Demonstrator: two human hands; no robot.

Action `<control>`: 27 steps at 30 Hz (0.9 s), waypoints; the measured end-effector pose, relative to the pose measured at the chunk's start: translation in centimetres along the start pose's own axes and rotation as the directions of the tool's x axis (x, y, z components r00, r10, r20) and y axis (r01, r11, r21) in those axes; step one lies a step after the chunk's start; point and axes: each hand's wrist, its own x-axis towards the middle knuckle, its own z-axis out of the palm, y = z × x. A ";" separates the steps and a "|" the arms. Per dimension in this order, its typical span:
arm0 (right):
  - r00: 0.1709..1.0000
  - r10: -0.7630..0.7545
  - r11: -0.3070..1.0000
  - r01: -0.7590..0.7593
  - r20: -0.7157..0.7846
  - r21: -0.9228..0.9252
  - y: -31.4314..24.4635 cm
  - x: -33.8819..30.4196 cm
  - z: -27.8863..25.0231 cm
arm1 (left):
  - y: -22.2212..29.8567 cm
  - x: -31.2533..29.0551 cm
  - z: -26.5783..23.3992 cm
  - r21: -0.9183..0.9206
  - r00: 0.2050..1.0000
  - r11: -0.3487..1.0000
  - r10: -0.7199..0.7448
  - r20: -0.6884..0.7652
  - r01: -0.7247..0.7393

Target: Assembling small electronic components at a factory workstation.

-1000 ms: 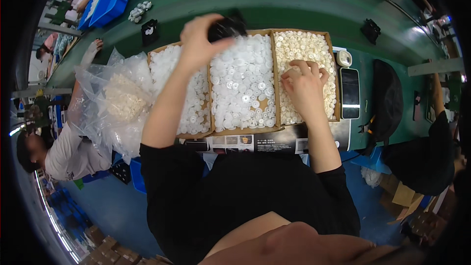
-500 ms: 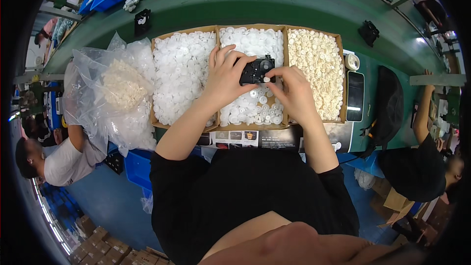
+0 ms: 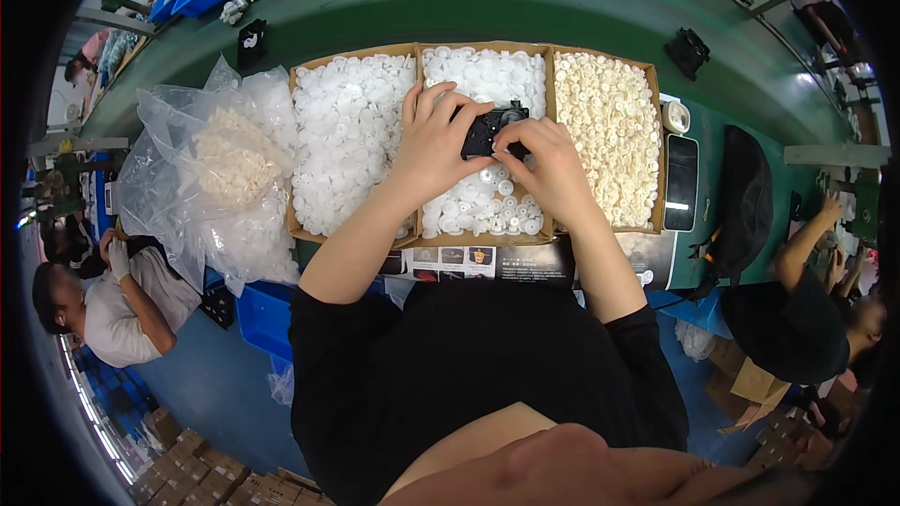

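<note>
My left hand [image 3: 433, 136] is closed on a black plastic housing [image 3: 479, 135], holding it above the middle section of a cardboard tray [image 3: 419, 178]. The thumb is at its near edge and the fingers are along its far side. My right hand [image 3: 548, 157] is pinched at the housing's near face, with a small white gear [image 3: 495, 151] at the fingertips, mostly hidden by them. White plastic gears [image 3: 352, 141] fill the tray's left section, and more white gears [image 3: 483, 211] lie beneath my hands. Cream-coloured gears [image 3: 605, 136] fill the right section.
Left of the tray sits a clear plastic bag [image 3: 234, 169] of parts. A phone [image 3: 681, 184], a tape roll [image 3: 675, 116] and a black bag [image 3: 743, 197] lie to the right. Beyond runs a green belt [image 3: 469, 5] carrying black housings [image 3: 687, 53]. Co-workers sit at both sides.
My right fingertips have moved left across the housing with the small white gear, now mostly covering it. The black housings on the belt have shifted left. The co-worker at left has raised an arm.
</note>
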 end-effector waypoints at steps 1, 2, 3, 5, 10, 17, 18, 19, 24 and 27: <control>1.000 -0.003 1.000 0.003 -0.009 0.001 0.0 0.0 0.0 | 0.0 0.0 0.0 0.000 1.000 1.000 0.000 0.003 0.000; 1.000 -0.006 1.000 0.006 -0.018 0.003 0.0 -0.1 0.0 | 0.0 0.0 0.0 0.001 1.000 1.000 0.000 0.006 0.000; 1.000 -0.010 1.000 0.010 -0.026 0.004 0.0 -0.1 0.1 | 0.0 0.1 0.0 0.001 1.000 1.000 -0.001 0.008 0.001; 0.999 -0.014 1.000 0.014 -0.035 0.005 0.0 -0.1 0.0 | 0.0 0.0 0.0 0.002 1.000 1.000 -0.001 0.010 0.001; 0.999 0.048 0.997 -0.047 -0.011 0.062 0.2 -0.1 -0.1 | 0.0 0.0 0.0 -0.019 1.000 1.000 0.000 -0.014 -0.001; 0.996 0.085 0.995 -0.086 0.020 0.058 -0.1 0.1 -0.3 | 0.0 0.1 0.0 -0.020 1.000 1.000 -0.005 0.001 0.005; 0.995 0.093 0.994 -0.094 0.026 0.060 -0.1 0.1 -0.4 | 0.0 0.1 0.0 -0.022 1.000 1.000 -0.008 0.007 0.008; 0.994 0.101 0.993 -0.102 0.033 0.061 -0.1 0.1 -0.4 | 0.0 0.1 0.0 -0.023 1.000 1.000 -0.011 0.014 0.011; 0.995 0.087 0.994 -0.089 0.043 0.056 -0.1 0.0 -0.4 | 0.0 0.0 0.0 -0.026 1.000 1.000 -0.008 0.008 0.008; 0.999 0.042 0.999 -0.042 -0.011 0.021 -0.1 0.1 0.0 | 0.1 0.1 0.0 -0.026 1.000 1.000 -0.007 0.011 0.008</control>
